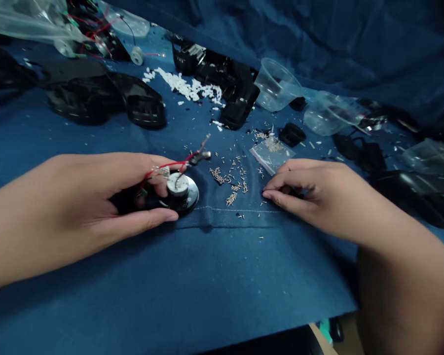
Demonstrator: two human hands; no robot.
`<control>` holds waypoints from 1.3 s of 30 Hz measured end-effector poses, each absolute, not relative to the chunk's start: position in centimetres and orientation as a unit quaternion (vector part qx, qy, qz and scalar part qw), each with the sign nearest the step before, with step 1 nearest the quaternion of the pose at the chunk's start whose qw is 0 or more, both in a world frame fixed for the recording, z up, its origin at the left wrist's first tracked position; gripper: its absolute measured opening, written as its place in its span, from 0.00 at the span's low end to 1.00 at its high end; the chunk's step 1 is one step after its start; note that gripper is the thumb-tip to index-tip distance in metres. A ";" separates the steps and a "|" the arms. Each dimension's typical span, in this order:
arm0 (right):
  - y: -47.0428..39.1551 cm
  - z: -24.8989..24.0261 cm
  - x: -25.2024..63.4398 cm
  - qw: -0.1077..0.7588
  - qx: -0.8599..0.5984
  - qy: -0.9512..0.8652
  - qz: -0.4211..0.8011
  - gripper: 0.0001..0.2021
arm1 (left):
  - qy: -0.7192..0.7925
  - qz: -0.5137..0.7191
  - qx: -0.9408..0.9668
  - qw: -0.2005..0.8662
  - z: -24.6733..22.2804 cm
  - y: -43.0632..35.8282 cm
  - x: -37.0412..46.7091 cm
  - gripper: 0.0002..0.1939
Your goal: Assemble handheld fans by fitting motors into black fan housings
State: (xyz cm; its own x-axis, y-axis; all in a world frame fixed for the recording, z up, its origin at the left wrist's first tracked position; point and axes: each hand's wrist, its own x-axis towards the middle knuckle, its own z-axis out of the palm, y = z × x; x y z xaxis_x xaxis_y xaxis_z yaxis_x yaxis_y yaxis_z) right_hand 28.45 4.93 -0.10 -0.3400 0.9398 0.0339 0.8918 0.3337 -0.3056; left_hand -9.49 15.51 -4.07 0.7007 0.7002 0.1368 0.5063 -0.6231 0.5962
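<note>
My left hand (133,192) is curled around a round black-and-silver part with a small white motor (177,183) on top, just above the blue cloth. Red wires (159,170) and a thin dark stem rise from this part. On the right, my right hand (299,190) rests by the cloth with thumb and forefinger pinched together; anything between the tips is too small to make out. Tiny loose screws (232,182) lie scattered between the hands. A small clear zip bag (272,150) with more screws lies just beyond my right fingers.
White plastic bits (188,86) are heaped at the back beside black plastic housings (240,98). Two clear plastic cups (277,84) lie at the back right. Black shells (85,93) stand at the back left, and a black part (422,195) is at the far right.
</note>
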 end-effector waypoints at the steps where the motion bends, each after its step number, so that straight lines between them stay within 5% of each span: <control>1: 4.9 -0.2 28.4 0.102 -0.564 -0.812 0.112 0.10 | 0.323 0.171 0.896 0.253 -3.9 15.5 -9.4 0.24; 20: 4.5 -0.8 14.7 0.335 -0.464 -0.811 0.122 0.04 | 0.205 0.151 0.910 0.328 -3.5 15.7 -8.7 0.10; 39: 4.8 -2.2 14.9 0.293 -0.495 -0.810 0.110 0.04 | 0.212 0.166 0.915 0.301 -3.4 15.7 -8.2 0.10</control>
